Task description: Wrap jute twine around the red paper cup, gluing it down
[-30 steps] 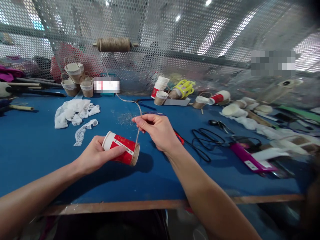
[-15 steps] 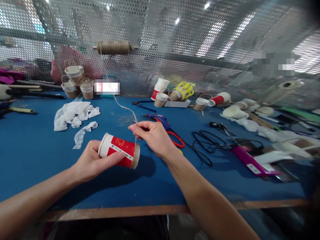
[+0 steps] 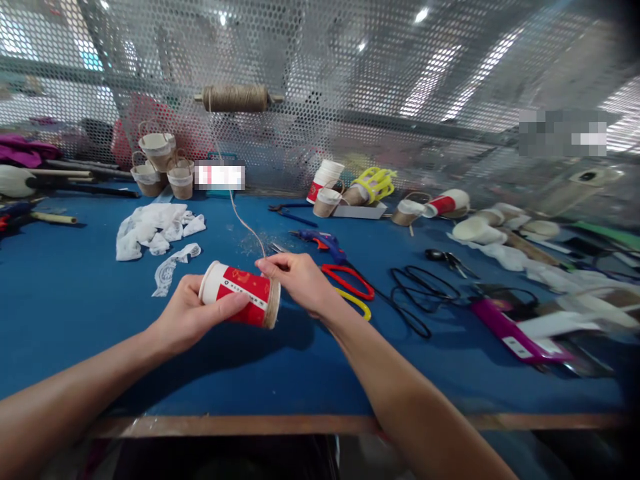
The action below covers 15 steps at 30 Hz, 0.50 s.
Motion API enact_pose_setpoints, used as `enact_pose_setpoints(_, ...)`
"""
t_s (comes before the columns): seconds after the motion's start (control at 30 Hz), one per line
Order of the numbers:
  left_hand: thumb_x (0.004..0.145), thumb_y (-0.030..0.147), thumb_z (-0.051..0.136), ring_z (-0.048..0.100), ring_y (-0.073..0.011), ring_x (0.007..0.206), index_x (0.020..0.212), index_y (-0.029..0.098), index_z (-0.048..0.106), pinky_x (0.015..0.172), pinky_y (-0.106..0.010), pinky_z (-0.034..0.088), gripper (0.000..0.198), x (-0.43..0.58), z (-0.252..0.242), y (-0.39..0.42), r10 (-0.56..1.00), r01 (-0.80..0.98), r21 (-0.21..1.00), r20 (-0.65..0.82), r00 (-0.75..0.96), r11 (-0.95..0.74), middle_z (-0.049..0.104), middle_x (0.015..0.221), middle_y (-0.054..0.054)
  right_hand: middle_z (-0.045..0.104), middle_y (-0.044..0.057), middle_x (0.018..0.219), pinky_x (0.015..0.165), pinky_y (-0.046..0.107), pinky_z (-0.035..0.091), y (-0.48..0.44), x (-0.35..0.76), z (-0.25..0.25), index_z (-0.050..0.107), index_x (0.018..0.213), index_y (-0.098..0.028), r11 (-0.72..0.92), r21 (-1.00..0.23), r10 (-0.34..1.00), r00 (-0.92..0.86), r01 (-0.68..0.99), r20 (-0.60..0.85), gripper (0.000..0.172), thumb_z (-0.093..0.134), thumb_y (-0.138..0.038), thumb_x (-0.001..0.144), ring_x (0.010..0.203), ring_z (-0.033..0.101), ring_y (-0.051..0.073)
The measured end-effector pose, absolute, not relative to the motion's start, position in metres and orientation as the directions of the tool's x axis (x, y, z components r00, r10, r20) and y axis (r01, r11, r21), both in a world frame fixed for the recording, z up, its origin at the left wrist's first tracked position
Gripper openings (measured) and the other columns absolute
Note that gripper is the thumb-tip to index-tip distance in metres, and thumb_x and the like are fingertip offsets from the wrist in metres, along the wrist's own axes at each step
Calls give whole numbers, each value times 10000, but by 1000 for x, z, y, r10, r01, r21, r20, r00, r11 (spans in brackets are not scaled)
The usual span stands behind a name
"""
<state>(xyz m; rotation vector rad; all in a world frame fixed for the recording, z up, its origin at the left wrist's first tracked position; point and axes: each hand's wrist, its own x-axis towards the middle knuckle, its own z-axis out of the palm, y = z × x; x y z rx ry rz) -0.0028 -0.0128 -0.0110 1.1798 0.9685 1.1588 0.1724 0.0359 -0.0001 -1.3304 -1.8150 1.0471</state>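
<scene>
My left hand is wrapped round a red and white paper cup, held on its side above the table with its base end to the right. Several turns of brown twine cover the base end of the cup. My right hand pinches the twine right beside that end. From there the strand runs up and back to a twine spool on a rod at the mesh wall. Scissors with red and yellow handles lie to the right of my right hand, their blades partly hidden by it.
Blue table with a wooden front edge. White lace pieces lie at left, small twine-covered baskets behind. A blue glue gun, pliers, black cord, keys and a purple box lie right.
My right hand has come down and closer to the cup with the twine. The cup has tilted slightly in my left hand. The scissors' handles show more, and the view has shifted slightly.
</scene>
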Motion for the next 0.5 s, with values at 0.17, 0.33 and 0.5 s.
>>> enact_pose_setpoints(0.17, 605, 259, 737, 596, -112, 549, 645, 125, 682, 544, -192, 481, 150, -1, -13, 0, 996, -311, 947, -60, 73, 79, 684, 622, -19, 595, 47, 696, 570, 262, 407, 42, 177, 3, 563, 739, -156, 133, -845, 991, -98, 518, 96, 279, 495, -419, 804, 616, 542, 134)
enact_pose_setpoints(0.33, 642, 260, 717, 609, -102, 551, 733, 107, 684, 549, -177, 476, 181, -2, -14, 9, 994, -350, 931, -90, 60, 106, 701, 644, -32, 565, 24, 660, 537, 241, 388, 28, 173, 10, 556, 705, -162, 134, -924, 931, -365, 357, -6, 392, 450, -528, 798, 595, 506, 111)
enact_pose_setpoints(0.5, 669, 281, 695, 622, -110, 567, 802, 94, 682, 572, -188, 481, 230, -2, -14, 9, 992, -323, 939, -101, 79, 121, 716, 686, -56, 548, 5, 668, 548, 248, 370, 24, 167, 4, 546, 750, -169, 164, -919, 926, -378, 359, 17, 313, 526, -480, 771, 583, 466, 103)
